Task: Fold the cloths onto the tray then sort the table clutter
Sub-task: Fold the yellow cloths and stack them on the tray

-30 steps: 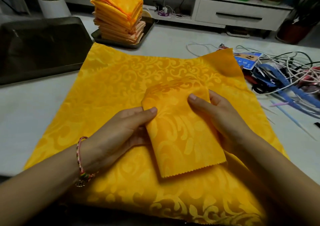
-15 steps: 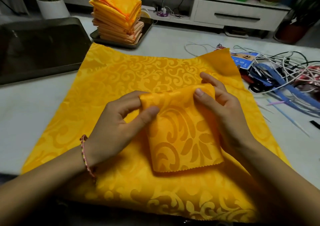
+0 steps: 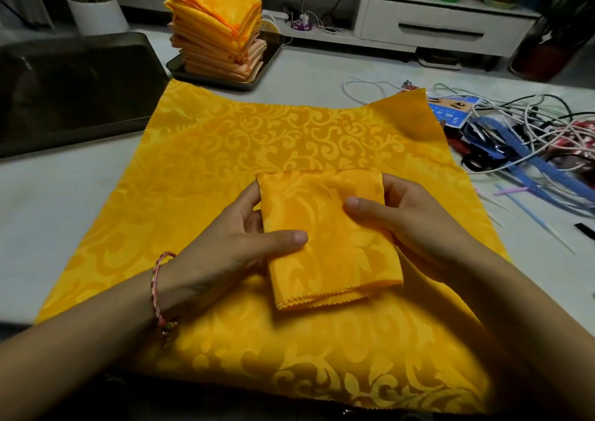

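A small folded yellow cloth (image 3: 331,246) lies over a large spread yellow patterned cloth (image 3: 225,150) on the white table. My left hand (image 3: 231,246) pinches its left edge, thumb on top and fingers underneath. My right hand (image 3: 409,221) grips its right edge the same way. At the back stands a dark tray (image 3: 267,66) bearing a tall stack of folded yellow cloths (image 3: 219,30).
A tangle of white and dark cables (image 3: 528,137) with blue straps, a blue card (image 3: 450,111) and thin sticks lies at the right. A large dark tray (image 3: 64,92) sits at the left. A white pot (image 3: 96,14) and drawers stand behind the table.
Both hands folded the small cloth's far end over toward me, making it shorter and thicker. My thumbs now press on top of the fold.
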`<state>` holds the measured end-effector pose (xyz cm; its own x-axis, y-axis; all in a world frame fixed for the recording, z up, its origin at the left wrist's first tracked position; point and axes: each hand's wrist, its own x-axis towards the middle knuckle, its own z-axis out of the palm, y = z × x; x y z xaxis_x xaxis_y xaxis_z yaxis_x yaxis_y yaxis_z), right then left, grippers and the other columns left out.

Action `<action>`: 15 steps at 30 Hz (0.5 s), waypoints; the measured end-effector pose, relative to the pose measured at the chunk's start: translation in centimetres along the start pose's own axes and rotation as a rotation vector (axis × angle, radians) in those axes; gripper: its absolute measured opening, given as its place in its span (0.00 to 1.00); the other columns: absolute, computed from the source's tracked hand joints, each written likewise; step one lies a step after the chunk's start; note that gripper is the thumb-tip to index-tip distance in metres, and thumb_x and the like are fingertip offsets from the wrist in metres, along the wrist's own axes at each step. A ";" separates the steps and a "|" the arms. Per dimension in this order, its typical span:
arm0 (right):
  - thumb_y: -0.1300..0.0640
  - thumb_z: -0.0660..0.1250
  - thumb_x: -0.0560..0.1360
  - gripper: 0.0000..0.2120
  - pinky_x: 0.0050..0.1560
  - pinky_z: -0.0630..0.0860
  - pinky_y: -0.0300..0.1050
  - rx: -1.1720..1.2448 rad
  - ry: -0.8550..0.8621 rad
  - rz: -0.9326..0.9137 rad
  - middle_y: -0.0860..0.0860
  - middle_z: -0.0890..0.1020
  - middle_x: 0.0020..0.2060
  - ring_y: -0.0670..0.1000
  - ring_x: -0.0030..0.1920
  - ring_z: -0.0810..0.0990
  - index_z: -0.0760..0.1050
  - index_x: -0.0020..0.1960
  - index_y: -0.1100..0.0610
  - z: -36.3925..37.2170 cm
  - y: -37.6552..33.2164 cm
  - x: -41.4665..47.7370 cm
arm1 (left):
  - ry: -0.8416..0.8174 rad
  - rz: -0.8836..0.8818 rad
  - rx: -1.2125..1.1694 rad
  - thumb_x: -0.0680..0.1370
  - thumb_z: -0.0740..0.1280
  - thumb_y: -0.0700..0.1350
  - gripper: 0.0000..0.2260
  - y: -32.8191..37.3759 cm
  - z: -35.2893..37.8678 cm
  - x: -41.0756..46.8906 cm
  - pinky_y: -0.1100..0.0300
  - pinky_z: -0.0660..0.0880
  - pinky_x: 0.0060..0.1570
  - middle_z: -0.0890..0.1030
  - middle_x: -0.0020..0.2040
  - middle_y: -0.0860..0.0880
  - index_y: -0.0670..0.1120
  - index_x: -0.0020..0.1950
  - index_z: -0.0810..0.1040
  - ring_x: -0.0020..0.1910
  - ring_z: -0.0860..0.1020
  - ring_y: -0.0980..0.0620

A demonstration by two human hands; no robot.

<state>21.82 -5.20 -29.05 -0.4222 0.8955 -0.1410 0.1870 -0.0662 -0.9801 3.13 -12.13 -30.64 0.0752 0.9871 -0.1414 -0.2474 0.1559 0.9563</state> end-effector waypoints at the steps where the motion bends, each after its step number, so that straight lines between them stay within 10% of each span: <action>1: 0.57 0.69 0.67 0.18 0.54 0.77 0.51 -0.001 0.012 -0.006 0.60 0.82 0.52 0.58 0.52 0.81 0.76 0.54 0.64 0.1 0.2 0.1 | 0.022 -0.018 0.003 0.63 0.75 0.33 0.29 0.0 0.1 0.0 0.65 0.77 0.34 0.85 0.45 0.52 0.52 0.60 0.73 0.43 0.83 0.55; 11: 0.57 0.66 0.74 0.08 0.40 0.81 0.42 0.203 -0.015 0.236 0.56 0.85 0.46 0.52 0.43 0.84 0.78 0.52 0.59 0.4 0.8 0.0 | 0.099 0.074 0.140 0.72 0.70 0.48 0.17 -0.7 -0.6 0.6 0.64 0.74 0.57 0.81 0.56 0.55 0.33 0.40 0.80 0.58 0.78 0.59; 15: 0.57 0.69 0.69 0.13 0.38 0.81 0.44 0.362 -0.016 0.334 0.55 0.85 0.42 0.52 0.39 0.84 0.78 0.52 0.60 0.5 0.3 -0.2 | 0.146 0.103 0.171 0.71 0.64 0.50 0.13 -0.5 -0.1 0.5 0.70 0.74 0.40 0.83 0.38 0.53 0.44 0.31 0.81 0.39 0.81 0.60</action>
<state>21.52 -5.66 -29.40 -0.4054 0.7930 -0.4548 -0.0046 -0.4993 -0.8664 3.19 -11.74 -31.26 -0.0859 0.9942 -0.0642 -0.0783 0.0575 0.9953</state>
